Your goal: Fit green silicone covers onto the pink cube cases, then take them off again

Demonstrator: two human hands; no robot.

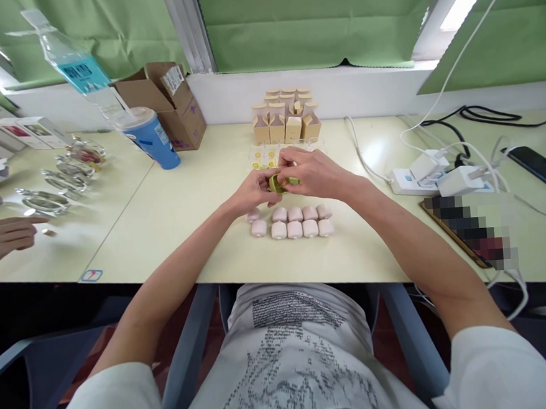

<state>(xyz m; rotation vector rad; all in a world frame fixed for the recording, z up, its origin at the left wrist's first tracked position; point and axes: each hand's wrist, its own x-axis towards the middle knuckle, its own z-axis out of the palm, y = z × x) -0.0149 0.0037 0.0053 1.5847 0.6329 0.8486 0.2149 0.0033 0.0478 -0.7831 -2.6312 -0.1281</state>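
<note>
Tabletop point(196, 172): cream, seamed, below green window blinds point(326, 23). On it: open kraft cartons point(277, 126); blue cup point(154, 141); white power strip point(405, 183); pale-pink rounded cases point(295, 229), two rows. Co-worker's hand point(4, 239): cut off at left. Gold-edged phone point(466, 231): mostly pixelated. Olive-green case point(274, 183): part-hidden by fingers, between pink cases and cartons; left hand point(254, 191) clamped on it; right hand point(310, 172) touching, pinch indeterminable.

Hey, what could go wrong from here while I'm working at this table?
The green case could slip from the left hand or right hand and knock the pink cases below. The right forearm might nudge the phone near the table's edge.
</note>
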